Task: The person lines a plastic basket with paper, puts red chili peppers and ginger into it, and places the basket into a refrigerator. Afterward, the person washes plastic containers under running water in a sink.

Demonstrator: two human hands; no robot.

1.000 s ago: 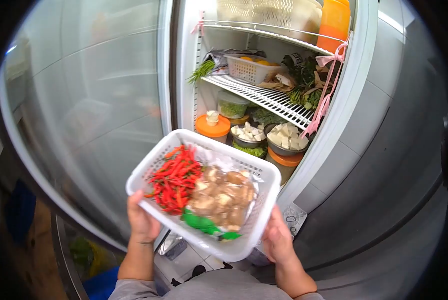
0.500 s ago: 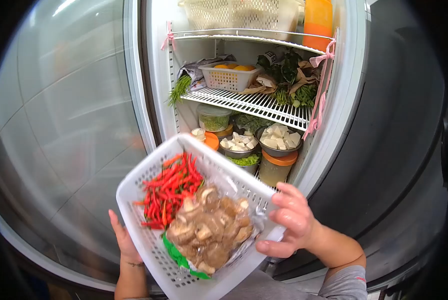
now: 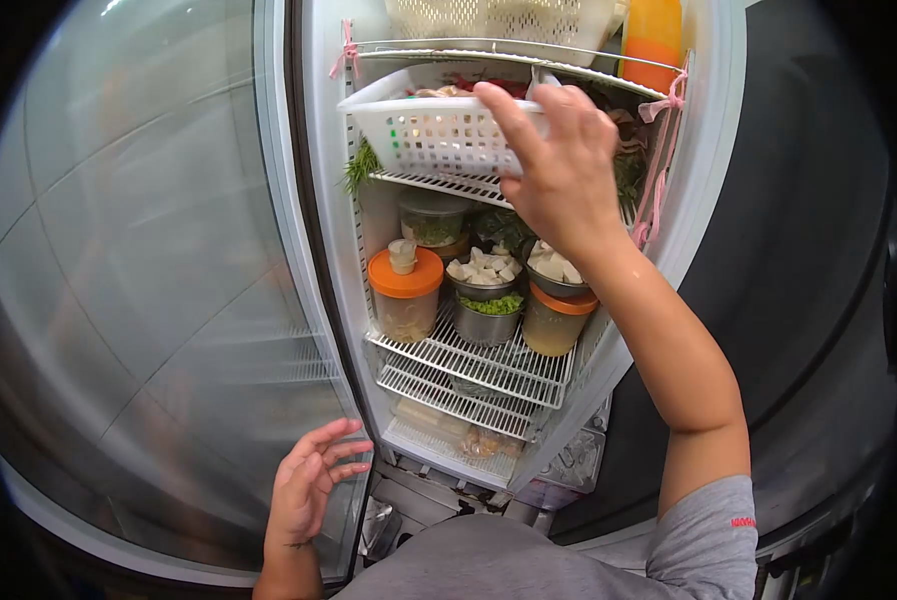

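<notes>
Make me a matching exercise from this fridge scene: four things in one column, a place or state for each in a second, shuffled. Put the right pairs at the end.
Things
1. White basket
2. Metal pot
3. Left hand
4. Leftmost orange-lidded tub

Places or states
A. Open, holding nothing
B. Has a small cup standing on its lid
C. Gripped by the right hand
D. Bright green leaves show at its rim

Right pairs: 1-C, 2-D, 3-A, 4-B

a wire shelf (image 3: pixel 480 368) bears tubs (image 3: pixel 406 312) and a metal pot (image 3: pixel 486 327).
</notes>
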